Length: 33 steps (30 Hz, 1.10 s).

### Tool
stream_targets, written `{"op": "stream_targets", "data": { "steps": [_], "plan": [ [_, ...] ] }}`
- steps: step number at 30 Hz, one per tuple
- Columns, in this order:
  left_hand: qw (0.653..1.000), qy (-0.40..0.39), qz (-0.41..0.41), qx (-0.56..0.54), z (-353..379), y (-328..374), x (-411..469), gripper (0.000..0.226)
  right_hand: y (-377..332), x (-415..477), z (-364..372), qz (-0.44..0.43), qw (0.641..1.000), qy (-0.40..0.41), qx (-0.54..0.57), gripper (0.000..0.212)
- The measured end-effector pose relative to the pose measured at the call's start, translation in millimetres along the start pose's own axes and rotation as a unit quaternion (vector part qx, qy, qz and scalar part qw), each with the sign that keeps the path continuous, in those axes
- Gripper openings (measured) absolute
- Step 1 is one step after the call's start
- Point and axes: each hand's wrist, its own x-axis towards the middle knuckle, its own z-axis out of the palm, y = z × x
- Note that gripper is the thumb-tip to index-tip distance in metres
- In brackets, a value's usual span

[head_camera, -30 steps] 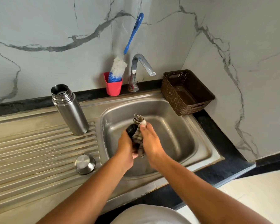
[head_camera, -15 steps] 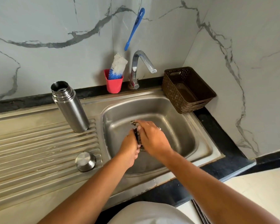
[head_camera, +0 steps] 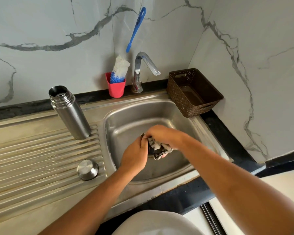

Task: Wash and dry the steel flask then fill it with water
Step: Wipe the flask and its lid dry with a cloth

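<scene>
Clenching a checked cloth (head_camera: 158, 148) over the sink basin (head_camera: 131, 116), left hand (head_camera: 134, 156) and right hand (head_camera: 162, 135) curl tight; steel flask (head_camera: 70, 112) stands uncapped on the drainboard (head_camera: 32, 150); red cup (head_camera: 117, 89) holds a bottle brush (head_camera: 120, 67).

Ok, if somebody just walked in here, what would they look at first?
Probably the two hands in the middle: the left hand and right hand grip a bunched checked cloth over the steel sink. Next, the shiny steel flask, standing open and upright on the ribbed drainboard to the left, with a round steel cap lying nearer. The blue brush in a red cup behind the sink stands out too.
</scene>
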Motion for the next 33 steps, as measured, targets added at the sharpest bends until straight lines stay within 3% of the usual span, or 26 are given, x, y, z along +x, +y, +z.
{"op": "stream_targets", "data": {
  "steps": [2,4,6,8,10,12,14,17,19,22,24,27,33],
  "plan": [
    [0.998,-0.001,0.065,0.025,-3.9,1.5,-0.3,0.048,5.2,-0.8,-15.0,0.070,0.976,-0.059,0.198,0.025],
    [0.996,0.012,0.065,-0.062,-9.0,5.8,2.9,0.049,14.9,-0.7,-9.9,0.086,0.923,-0.103,0.360,0.031],
    [0.987,0.050,0.027,-0.149,-10.9,9.6,11.9,0.040,17.6,5.5,11.4,0.078,0.870,-0.074,0.481,0.035],
    [0.979,0.096,-0.039,-0.177,-10.9,11.2,21.2,0.037,9.2,8.4,38.9,0.042,0.846,0.032,0.531,0.034],
    [0.956,0.118,-0.104,-0.247,-12.6,8.7,28.1,0.044,3.6,8.1,66.4,-0.085,0.872,0.175,0.449,0.029],
    [0.935,0.098,-0.153,-0.304,-15.2,7.7,27.5,0.052,7.7,8.7,81.7,-0.207,0.915,0.272,0.216,0.036],
    [0.935,0.055,-0.189,-0.296,-15.7,7.9,22.4,0.053,13.4,13.1,78.6,-0.259,0.910,0.321,0.030,0.040],
    [0.951,0.043,-0.155,-0.264,-14.6,1.3,11.9,0.042,3.3,11.9,56.5,-0.199,0.948,0.249,0.018,0.031],
    [0.974,0.048,-0.082,-0.204,-16.6,-6.2,8.0,0.040,-9.5,8.5,37.1,-0.083,0.974,0.129,0.169,0.029],
    [0.997,0.053,0.017,-0.055,-33.7,-6.7,3.4,0.033,-16.6,3.7,28.7,0.084,0.909,-0.021,0.408,0.031],
    [0.993,0.079,0.066,0.050,-46.3,-8.4,4.3,0.031,-18.1,4.9,37.8,0.106,0.893,-0.054,0.434,0.037],
    [0.980,0.126,0.080,0.133,-65.6,-19.4,5.0,0.029,-27.0,6.7,53.6,0.107,0.896,-0.068,0.425,0.038],
    [0.983,0.176,0.025,0.040,-98.9,-30.5,-8.3,0.037,-36.6,15.1,64.6,0.080,0.895,-0.069,0.433,0.039]
  ]
}}
